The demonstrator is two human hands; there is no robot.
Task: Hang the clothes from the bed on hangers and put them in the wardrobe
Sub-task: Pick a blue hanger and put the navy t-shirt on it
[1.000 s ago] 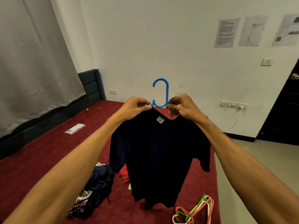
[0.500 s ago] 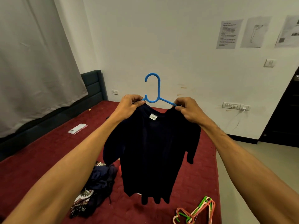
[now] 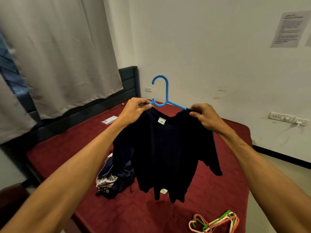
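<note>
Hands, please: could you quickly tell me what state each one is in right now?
Left hand: closed, pinching the dark T-shirt and blue hanger.
Right hand: closed, gripping the T-shirt's other shoulder.

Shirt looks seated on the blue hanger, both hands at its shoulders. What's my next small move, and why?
Probably move the right hand up to the hook of the blue hanger. The dark shirt hangs from it with a hand at each shoulder, and the left hand pinches its shoulder, so it can steady the regrip. A hook grip suits carrying; the wardrobe is not in view.
</note>
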